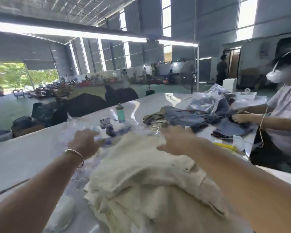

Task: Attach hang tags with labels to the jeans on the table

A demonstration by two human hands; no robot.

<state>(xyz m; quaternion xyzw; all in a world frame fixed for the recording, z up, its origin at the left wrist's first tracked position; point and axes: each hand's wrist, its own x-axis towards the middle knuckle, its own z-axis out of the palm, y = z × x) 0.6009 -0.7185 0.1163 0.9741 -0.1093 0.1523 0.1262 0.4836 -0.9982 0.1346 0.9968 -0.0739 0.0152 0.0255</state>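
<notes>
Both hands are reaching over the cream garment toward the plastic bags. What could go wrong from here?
1. The left hand is in loose clear plastic bags; a sweep could knock over the upright teal bottle just beyond.
2. The right hand reaches past the cream garment toward a neighbour's blue jeans, so piles may get mixed.

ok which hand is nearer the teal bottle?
Left. The left hand is just below and left of the teal bottle, over clear plastic bags. The right hand is farther off to its lower right, on the cream jeans.
</notes>
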